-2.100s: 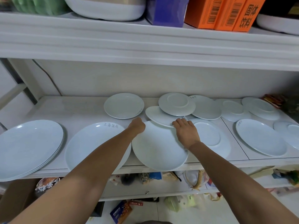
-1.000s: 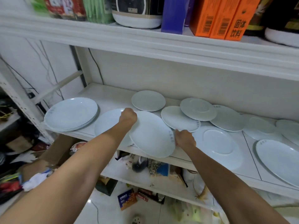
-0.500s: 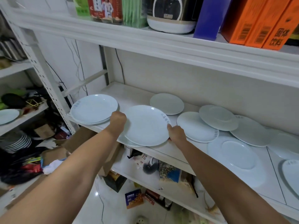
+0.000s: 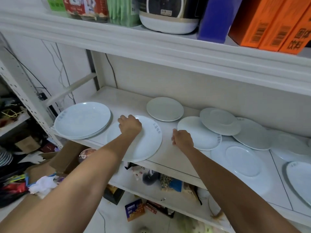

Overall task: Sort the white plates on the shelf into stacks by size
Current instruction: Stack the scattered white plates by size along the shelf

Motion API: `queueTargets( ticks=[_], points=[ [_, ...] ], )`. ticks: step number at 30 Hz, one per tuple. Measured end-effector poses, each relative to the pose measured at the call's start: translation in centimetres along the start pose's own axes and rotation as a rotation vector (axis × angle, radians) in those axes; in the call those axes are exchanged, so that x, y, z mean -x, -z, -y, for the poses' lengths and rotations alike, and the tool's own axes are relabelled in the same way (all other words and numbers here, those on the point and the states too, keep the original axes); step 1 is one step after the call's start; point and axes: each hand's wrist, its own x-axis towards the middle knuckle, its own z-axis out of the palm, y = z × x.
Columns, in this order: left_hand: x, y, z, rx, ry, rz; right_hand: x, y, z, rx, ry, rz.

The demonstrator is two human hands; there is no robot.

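Large white plate (image 4: 148, 143) lying flat near the front edge of the white shelf (image 4: 168, 158), directly beneath the left hand (image 4: 130, 126) and just left of the right hand (image 4: 182, 137). It sits on at least one other plate whose rim shows under its front edge, and its near rim slightly overhangs the shelf edge. The plate is round, glossy and shallow, with faint blue lettering along its right rim. To its left, touching or nearly touching, stands a stack of large plates (image 4: 82, 119) with blue marks on the rim. Behind it, apart, lies a single smaller plate (image 4: 165, 108). To the right, a medium plate (image 4: 200, 133) is partly covered by an upturned small plate (image 4: 220, 121), with more plates overlapping beyond.

Left hand: palm down, fingers curled over the far left rim of the large white plate, resting on it. Whether the fingers pinch the rim cannot be told. Right hand: loosely curled, fingers bent under, holding nothing; it rests on or just over the bare shelf between the large white plate and the medium plate, whose near rim it overlaps in this view
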Motion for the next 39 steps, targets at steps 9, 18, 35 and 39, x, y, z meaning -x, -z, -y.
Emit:
queueTargets(
  ticks=[9,18,35,39],
  points=[
    [0.2,-6.0,-6.7,-0.324,-0.812,0.141,-1.7,5.2,-5.9,0.347,-0.123,-0.305],
    [2.3,-9.4,-9.6,-0.595,-1.054,0.411,-1.7,6.0,-9.2,0.46,-0.08,-0.331],
    [6.5,-8.5,-9.2,-0.219,-0.783,0.474,1.6,8.8,-11.8,0.634,0.058,-0.322],
    [7.5,-8.6,-8.6,-0.182,-0.762,0.434,1.8,9.5,-12.3,0.637,0.122,-0.281]
  ],
)
